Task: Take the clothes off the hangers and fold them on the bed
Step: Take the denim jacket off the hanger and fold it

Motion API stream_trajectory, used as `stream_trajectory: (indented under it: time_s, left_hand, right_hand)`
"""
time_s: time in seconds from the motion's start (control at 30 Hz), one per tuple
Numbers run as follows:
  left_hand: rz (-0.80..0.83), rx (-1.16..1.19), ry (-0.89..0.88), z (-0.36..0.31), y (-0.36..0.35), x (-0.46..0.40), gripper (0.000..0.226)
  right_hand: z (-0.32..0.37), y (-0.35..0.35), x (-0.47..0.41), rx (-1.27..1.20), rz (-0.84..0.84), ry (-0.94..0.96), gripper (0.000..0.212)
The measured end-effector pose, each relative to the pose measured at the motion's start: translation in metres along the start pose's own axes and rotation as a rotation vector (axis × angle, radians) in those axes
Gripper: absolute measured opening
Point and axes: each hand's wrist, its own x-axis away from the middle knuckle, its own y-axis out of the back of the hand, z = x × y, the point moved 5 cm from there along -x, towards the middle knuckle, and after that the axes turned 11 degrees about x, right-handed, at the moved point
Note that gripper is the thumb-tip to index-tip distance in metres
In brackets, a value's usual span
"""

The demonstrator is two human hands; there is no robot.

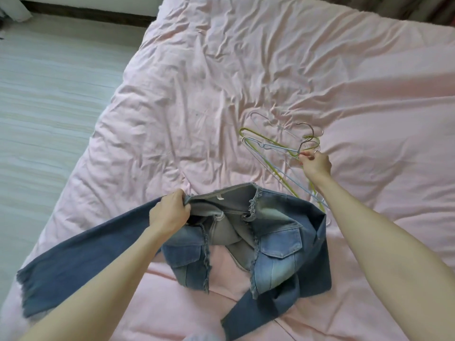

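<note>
On the bed (270, 57), left hand (170, 212) grips unlabelled denim jacket (278, 244); right hand (316, 163) pinches hangers (275, 146).

Faded matt blue denim on the jacket (278, 244), rough with frayed, fringed edges. Thin coated wire for the hangers (278, 146), hooks bare shiny metal. Soft, creased pink cloth over the bed (221, 82). Pale, smooth wood-grain floor (49, 94).
</note>
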Motion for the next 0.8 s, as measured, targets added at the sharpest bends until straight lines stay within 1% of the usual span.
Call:
stream_trajectory:
  time_s: [0.07,0.17,0.27,0.37,0.47,0.53,0.57,0.6,0.63,0.67,0.7,0.73,0.8]
  left_hand:
    - [0.004,0.027,0.0,0.0,-0.002,-0.005,0.014]
    - [0.008,0.059,-0.003,-0.001,-0.004,-0.014,0.016]
    - [-0.007,0.098,-0.035,-0.006,-0.002,-0.019,0.012]
    - [-0.05,0.111,-0.123,-0.018,0.003,-0.018,0.008]
    - [-0.115,0.136,-0.236,-0.035,0.012,-0.01,0.007]
    - [-0.168,0.203,-0.281,-0.045,0.022,-0.005,0.004]
    - [-0.196,0.228,-0.294,-0.049,0.027,-0.003,0.006]
    - [-0.216,0.244,-0.304,-0.051,0.032,-0.002,0.008]
    - [-0.238,0.26,-0.315,-0.051,0.038,0.002,0.008]
    - [-0.252,0.275,-0.32,-0.049,0.043,0.006,0.007]
    - [-0.268,0.288,-0.319,-0.045,0.048,0.009,0.004]
    - [-0.28,0.292,-0.311,-0.039,0.054,0.013,0.002]
    - [-0.282,0.286,-0.303,-0.03,0.061,0.018,0.004]
  right_hand:
    - [-0.004,-0.005,-0.01,0.029,0.019,-0.011,0.03]
    - [-0.016,-0.012,-0.019,0.138,0.076,-0.049,0.041]
    - [-0.022,-0.02,-0.013,0.22,0.156,-0.033,0.043]
    - [-0.016,-0.041,0.009,0.257,0.335,0.05,0.05]
    - [0.009,-0.069,0.043,0.128,0.536,0.166,0.069]
    - [0.026,-0.087,0.063,0.169,0.609,0.247,0.079]
    - [0.029,-0.094,0.066,0.246,0.601,0.288,0.074]
    - [0.033,-0.096,0.069,0.352,0.563,0.323,0.061]
    - [0.035,-0.096,0.069,0.45,0.498,0.349,0.043]
    - [0.035,-0.089,0.07,0.517,0.437,0.338,0.025]
    - [0.033,-0.081,0.07,0.546,0.386,0.314,0.016]
    - [0.028,-0.07,0.072,0.535,0.355,0.293,0.018]
    - [0.018,-0.047,0.074,0.437,0.348,0.232,0.03]
